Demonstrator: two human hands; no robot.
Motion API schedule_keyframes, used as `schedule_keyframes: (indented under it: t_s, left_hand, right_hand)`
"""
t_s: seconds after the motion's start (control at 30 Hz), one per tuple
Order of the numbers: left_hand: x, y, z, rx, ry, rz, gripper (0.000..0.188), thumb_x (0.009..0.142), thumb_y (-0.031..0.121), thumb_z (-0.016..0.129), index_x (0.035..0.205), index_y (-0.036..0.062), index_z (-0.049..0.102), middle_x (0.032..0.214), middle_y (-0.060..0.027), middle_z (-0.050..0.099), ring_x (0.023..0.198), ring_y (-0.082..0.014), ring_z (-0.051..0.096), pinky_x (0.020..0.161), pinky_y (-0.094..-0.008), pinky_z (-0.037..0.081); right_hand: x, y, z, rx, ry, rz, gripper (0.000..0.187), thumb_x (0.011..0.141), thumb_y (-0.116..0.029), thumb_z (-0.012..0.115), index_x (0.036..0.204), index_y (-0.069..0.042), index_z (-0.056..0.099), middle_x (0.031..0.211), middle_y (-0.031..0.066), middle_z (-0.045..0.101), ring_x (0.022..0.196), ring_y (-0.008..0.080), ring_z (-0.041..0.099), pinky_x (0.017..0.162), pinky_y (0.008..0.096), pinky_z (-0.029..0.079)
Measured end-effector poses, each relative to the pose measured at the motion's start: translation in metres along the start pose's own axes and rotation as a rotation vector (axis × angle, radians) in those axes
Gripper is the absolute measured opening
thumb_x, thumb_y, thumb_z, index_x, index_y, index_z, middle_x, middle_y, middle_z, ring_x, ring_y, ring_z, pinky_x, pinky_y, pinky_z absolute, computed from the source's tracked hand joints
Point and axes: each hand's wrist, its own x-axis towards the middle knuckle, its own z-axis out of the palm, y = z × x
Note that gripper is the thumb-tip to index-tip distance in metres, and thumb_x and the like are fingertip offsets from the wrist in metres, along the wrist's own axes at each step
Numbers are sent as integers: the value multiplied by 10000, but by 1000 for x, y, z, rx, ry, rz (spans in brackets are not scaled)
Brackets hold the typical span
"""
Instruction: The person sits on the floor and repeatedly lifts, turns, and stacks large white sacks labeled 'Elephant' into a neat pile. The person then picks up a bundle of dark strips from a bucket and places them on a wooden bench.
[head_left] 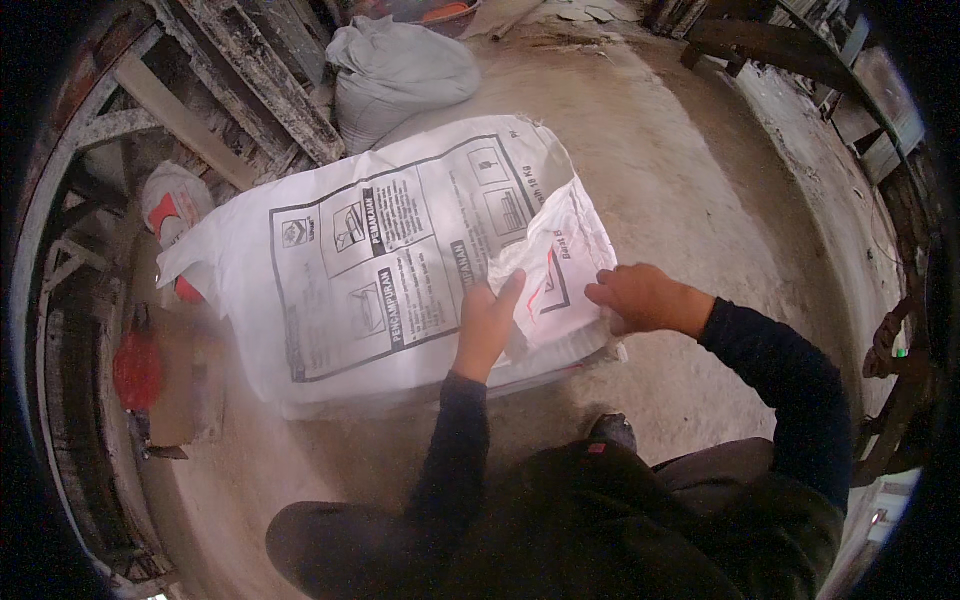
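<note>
A large white printed sack (390,230) lies flat in front of me on the floor, with black drawings and boxes of text on it. Its right end is folded over, showing a creased flap (565,240) with a red line and a black mark. My left hand (488,322) pinches the sack at the inner edge of that flap, thumb on top. Over at the flap's outer right edge, my right hand (645,298) is closed on the sack, its fingers curled. How much of the material lies inside either grip is partly hidden.
A stuffed grey-white sack (395,75) stands beyond, against wooden beams (250,75). To the left are a red object (137,370), a cardboard piece (172,400) and a small white-and-red bag (175,195). Timber framing (760,42) runs along the right. My shoe (613,432) shows below.
</note>
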Motion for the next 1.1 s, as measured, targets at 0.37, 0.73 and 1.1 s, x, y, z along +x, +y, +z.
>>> schedule_keyframes:
  t_s: [0.37, 0.73, 1.1]
  left_hand:
    - [-17, 10, 15, 559, 203, 216, 367, 775, 219, 600, 1013, -52, 533, 898, -218, 585, 859, -334, 562, 805, -372, 411]
    - [-3, 23, -6, 282, 132, 134, 299, 786, 187, 578, 974, -44, 554, 881, -196, 598, 824, -310, 569, 751, -340, 419]
    - [-14, 25, 10, 337, -89, 172, 343, 772, 238, 594, 1022, 8, 552, 938, -189, 589, 883, -329, 563, 758, -360, 425]
  right_hand:
    - [18, -29, -99, 51, 634, -283, 220, 655, -165, 614, 861, -91, 585, 727, 109, 561, 694, 279, 557, 618, 372, 437]
    - [-24, 22, 7, -67, 208, -150, 420, 615, -213, 695, 974, -122, 497, 951, 101, 510, 825, 305, 542, 701, 378, 461]
    - [14, 32, -63, 211, 139, -251, 291, 646, -143, 645, 926, -71, 609, 831, 133, 602, 789, 323, 563, 687, 391, 440]
